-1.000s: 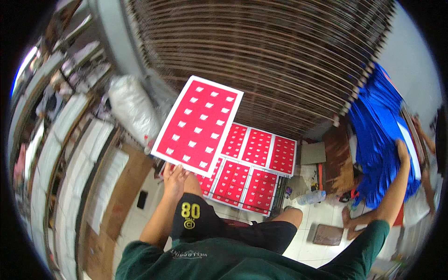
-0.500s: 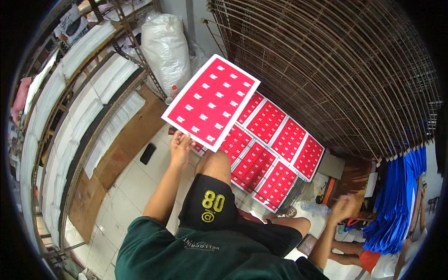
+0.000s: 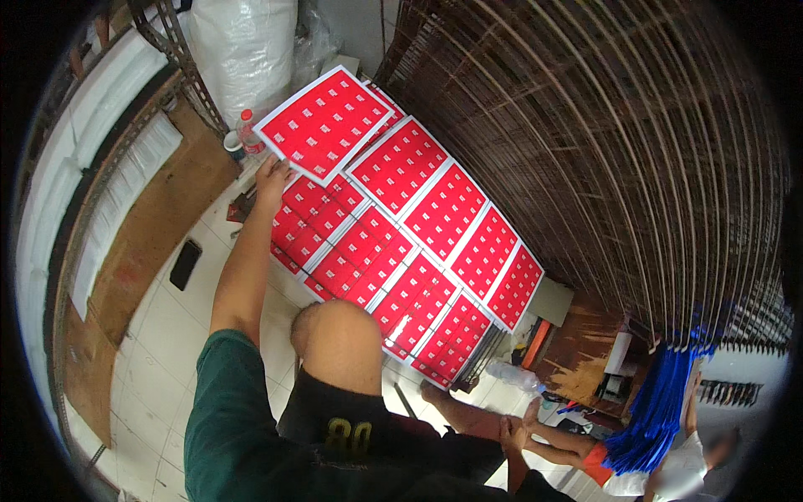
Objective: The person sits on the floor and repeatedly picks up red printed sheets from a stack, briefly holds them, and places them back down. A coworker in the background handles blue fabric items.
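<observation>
My left hand (image 3: 272,177) is closed on the near corner of a red printed sheet (image 3: 326,124) with a white border and rows of small white marks. The sheet is tilted over the far left end of a low wire rack. On that rack lie two rows of matching red sheets; a far-row sheet (image 3: 399,167) lies just right of the held one, and a near-row sheet (image 3: 364,255) shows wires crossing over it. My right hand (image 3: 514,435) is low on the right beside my leg, its fingers too small and partly hidden to read.
Stacked wire racks (image 3: 552,125) tower behind the sheets. On the left are shelves with white stacks (image 3: 125,192), a phone (image 3: 185,264) on the tiles, a cup (image 3: 233,145) and a red-capped bottle (image 3: 248,132). A clear bottle (image 3: 514,376) and another person (image 3: 682,473) are at right.
My left hand has carried the sheet away from me to the rack's far left end and lowered it. My right hand has moved down and left toward my leg. The view has shifted.
</observation>
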### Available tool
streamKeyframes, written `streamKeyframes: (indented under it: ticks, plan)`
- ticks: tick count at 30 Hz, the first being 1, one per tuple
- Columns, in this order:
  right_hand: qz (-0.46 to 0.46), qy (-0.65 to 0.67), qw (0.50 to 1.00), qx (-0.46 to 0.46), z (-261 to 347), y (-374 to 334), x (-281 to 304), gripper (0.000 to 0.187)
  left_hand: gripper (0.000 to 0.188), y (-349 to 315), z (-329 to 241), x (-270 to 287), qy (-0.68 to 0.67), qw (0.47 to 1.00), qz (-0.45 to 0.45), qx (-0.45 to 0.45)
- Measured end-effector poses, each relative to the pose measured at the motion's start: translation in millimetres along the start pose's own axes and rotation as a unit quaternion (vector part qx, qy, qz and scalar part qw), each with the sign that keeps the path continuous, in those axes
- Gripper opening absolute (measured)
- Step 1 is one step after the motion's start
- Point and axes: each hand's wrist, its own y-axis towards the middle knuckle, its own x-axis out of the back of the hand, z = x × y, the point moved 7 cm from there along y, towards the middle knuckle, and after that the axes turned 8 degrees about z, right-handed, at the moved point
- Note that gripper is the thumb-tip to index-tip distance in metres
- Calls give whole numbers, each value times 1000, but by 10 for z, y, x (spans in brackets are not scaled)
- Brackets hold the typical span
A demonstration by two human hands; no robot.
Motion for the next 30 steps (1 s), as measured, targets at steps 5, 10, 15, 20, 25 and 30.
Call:
streamKeyframes:
  ticks: [5,10,15,20,25,30]
  plan:
    - [7,-29,998,-57,-192,-99,6,41,37,760,743,-94,-16,999,-3,36]
    - [8,-68,997,-43,-226,-104,-1,42,32,1216,1204,-86,43,998,-29,38]
    - [47,-59,990,-120,-299,62,-15,42,41,1540,1482,-63,85,995,-43,-18]
    - [70,-66,982,-161,-341,201,17,43,49,1593,1646,-125,145,985,-87,-23]
    - [82,-74,977,-185,-352,252,79,45,48,1744,1850,-117,129,987,-87,-46]
    - [93,-81,971,-206,-387,266,120,46,47,1781,1981,-124,121,988,-87,-26]
